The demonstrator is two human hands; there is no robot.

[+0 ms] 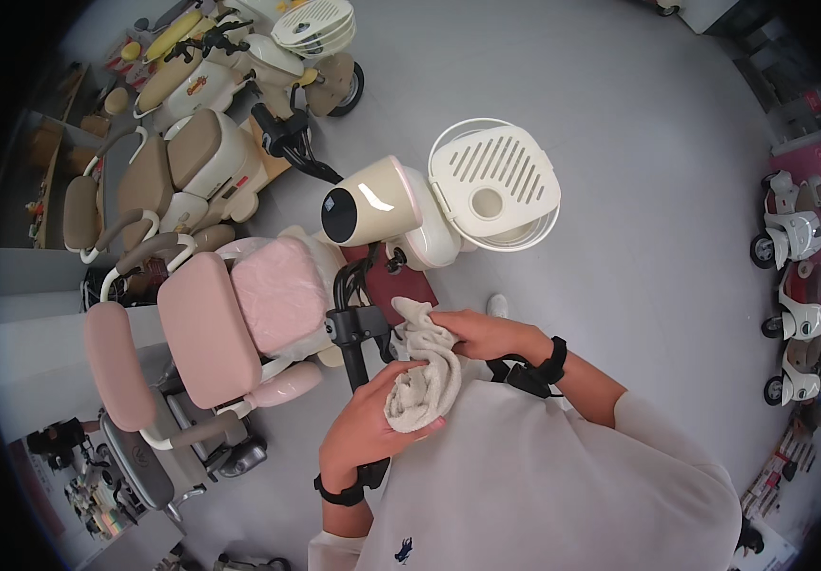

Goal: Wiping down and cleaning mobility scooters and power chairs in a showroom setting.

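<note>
A crumpled beige cloth (425, 371) is held between my two hands, close in front of my shirt. My left hand (375, 414) is closed around its lower, bunched end. My right hand (485, 334) pinches the upper part between thumb and fingers. Just left of the cloth is a black handlebar grip (353, 350) of a cream and pink scooter. Its headlight housing (375, 203) and lidded white basket (496, 182) stand beyond my hands. A pink seat (282, 296) under clear plastic film and a pink backrest (207, 328) lie to the left.
More scooters with brown seats (146, 171) stand at the upper left, near shelves. A grey seat (136, 450) is at the lower left. Small white scooters (799, 235) line the far right. A white shoe (497, 305) shows on the grey floor (632, 214). A person (61, 437) is partly visible at the lower left.
</note>
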